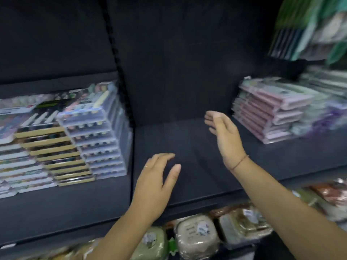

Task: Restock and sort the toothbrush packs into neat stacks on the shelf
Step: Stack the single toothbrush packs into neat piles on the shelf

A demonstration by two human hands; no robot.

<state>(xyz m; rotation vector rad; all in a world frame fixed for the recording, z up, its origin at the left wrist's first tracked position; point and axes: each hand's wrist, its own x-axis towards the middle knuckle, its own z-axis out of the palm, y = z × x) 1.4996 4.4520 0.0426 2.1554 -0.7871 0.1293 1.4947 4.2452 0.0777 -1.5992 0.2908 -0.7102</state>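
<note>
Left hand point(154, 177), right hand point(223, 134) spread — rightmost packs point(319, 117) blurred, perhaps toothbrushes.

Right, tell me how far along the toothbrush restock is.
Done: tidy stacks on the left and a pink stack on the right. In hand: nothing; left hand and right hand hover open over the shelf gap between. Left: likely filling that gap.

Readable text: none.
Toothbrush packs point(93, 132): printing too blurred to read.
Wrapped blocks point(197, 239) below: round stickers point(203, 227), lettering unreadable.
</note>
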